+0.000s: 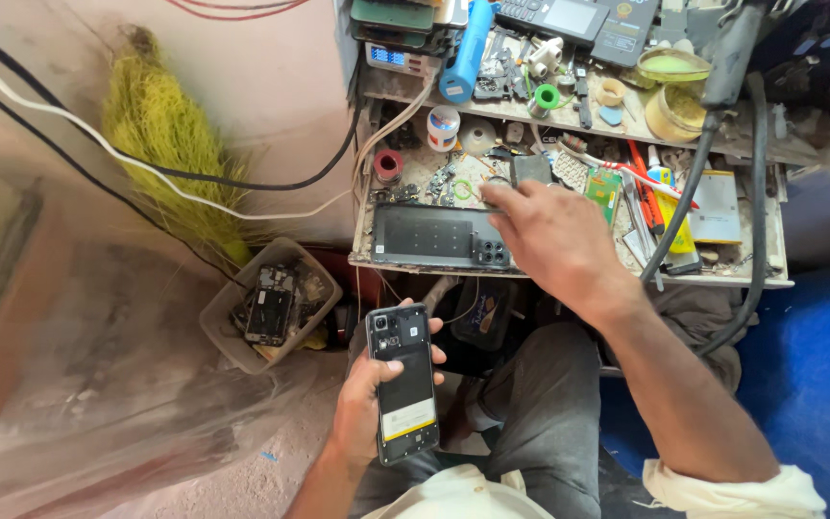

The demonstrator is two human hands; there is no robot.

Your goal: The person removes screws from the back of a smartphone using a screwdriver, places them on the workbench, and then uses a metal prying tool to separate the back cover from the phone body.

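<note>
Nearest you, your left hand [369, 402] holds a dark phone [402, 383] over your lap, back side up, camera end pointing away from you toward the bench. Your fingers wrap its right edge and your thumb lies along the left, so it is gripped by its long sides, its long axis running almost straight away from you.

Your right hand [551, 238] reaches over the front edge of the cluttered work tray [766, 252], fingers loosely curled and pointing toward the small parts near the tray's middle; you cannot tell whether the fingertips pinch anything. Just left of that hand, along the tray's front edge, lies a dark back cover [434, 236], long axis crosswise to the held phone. A bin of broken phones [269, 306] sits on the floor to your left.
</note>
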